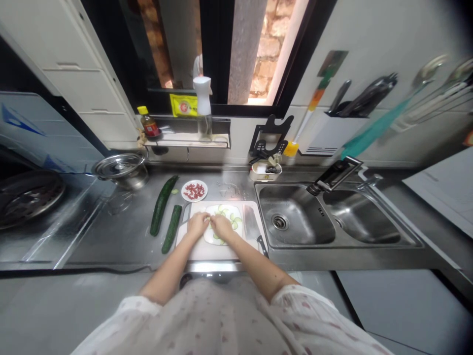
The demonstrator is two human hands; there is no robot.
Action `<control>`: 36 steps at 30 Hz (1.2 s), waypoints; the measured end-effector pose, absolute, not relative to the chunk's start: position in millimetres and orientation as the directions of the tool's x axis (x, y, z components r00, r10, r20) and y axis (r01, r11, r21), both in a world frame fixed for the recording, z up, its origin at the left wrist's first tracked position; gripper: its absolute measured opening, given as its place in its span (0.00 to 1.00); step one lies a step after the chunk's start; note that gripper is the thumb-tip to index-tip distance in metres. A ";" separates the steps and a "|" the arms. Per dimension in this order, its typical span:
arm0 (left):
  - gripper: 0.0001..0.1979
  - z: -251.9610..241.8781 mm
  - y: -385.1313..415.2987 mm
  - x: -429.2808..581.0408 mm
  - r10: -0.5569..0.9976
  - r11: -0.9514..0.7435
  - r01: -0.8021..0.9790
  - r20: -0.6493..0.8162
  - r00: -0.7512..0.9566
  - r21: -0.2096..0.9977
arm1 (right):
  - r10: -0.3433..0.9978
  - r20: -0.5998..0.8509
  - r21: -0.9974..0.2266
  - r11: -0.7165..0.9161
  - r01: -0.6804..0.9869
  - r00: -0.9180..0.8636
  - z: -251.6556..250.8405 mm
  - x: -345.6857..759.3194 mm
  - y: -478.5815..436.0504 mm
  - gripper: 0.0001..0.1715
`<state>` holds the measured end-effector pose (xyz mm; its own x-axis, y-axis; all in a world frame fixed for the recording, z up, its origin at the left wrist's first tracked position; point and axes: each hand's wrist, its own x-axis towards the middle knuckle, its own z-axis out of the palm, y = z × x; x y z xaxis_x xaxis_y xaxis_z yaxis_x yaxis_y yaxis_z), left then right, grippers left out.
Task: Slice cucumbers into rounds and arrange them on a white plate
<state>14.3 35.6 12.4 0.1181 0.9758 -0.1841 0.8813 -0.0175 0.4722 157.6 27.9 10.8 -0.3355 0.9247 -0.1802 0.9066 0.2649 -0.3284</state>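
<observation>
White plate [210, 237] holds green slices [235, 223], 2 hands [221, 228] over it.

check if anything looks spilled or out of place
Mild oddities: a pale green scrap lies loose on the counter beside the long cucumber, apart from the slices on the plate, and what looks like water wets it behind the cutting board.

I am holding my left grip [197, 225] and right grip [221, 226] together at the ten-o'clock edge of a white plate [231, 238] of green-edged slices [235, 223]. A knife [253, 224] is lying at the plate's three o'clock; on the desk [121, 236], a long cucumber [163, 206] and a shorter cucumber [172, 230] are lying at nine.
</observation>
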 end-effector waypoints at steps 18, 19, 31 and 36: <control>0.17 5.6 37.5 11.0 0.982 0.017 0.826 -0.165 0.092 0.564 | 0.917 -0.181 -0.267 0.302 0.915 -0.355 16.8 154.6 22.2 0.15; 0.17 5.3 37.4 11.0 0.982 0.020 0.825 -0.166 0.090 0.564 | 0.915 -0.184 -0.263 0.307 0.915 -0.360 16.4 154.4 22.1 0.15; 0.16 0.9 36.0 8.6 0.987 -0.006 0.800 -0.127 0.103 0.600 | 0.933 -0.210 -0.320 0.216 0.923 -0.291 13.9 153.8 22.4 0.18; 0.14 4.0 36.3 10.6 0.993 -0.008 0.790 -0.089 0.079 0.613 | 0.944 -0.195 -0.340 0.190 0.921 -0.267 16.1 157.8 22.6 0.17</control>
